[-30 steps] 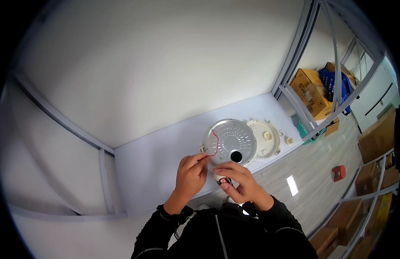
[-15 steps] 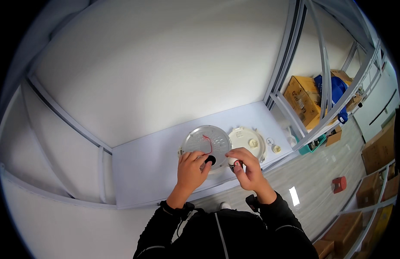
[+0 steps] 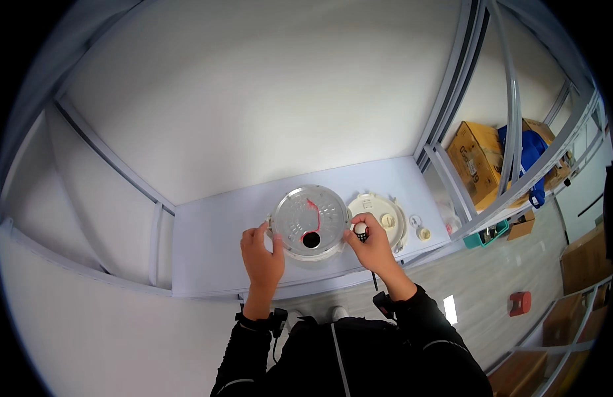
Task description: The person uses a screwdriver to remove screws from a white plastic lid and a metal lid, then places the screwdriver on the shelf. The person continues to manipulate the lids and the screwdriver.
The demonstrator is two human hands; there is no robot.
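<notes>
Here, my left hand grips the rim of the round metal disc over the worktop; my right hand, closed around a small white-and-black object, meets the opposite edge. This two-sided hold presumably keeps the disc level beneath its red wire.

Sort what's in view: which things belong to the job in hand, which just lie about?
Likely in the job:
silver disc
red wire
white-topped object
cream round part

Apparently lying about:
red stool
cardboard box
blue bag
teal basket
</notes>
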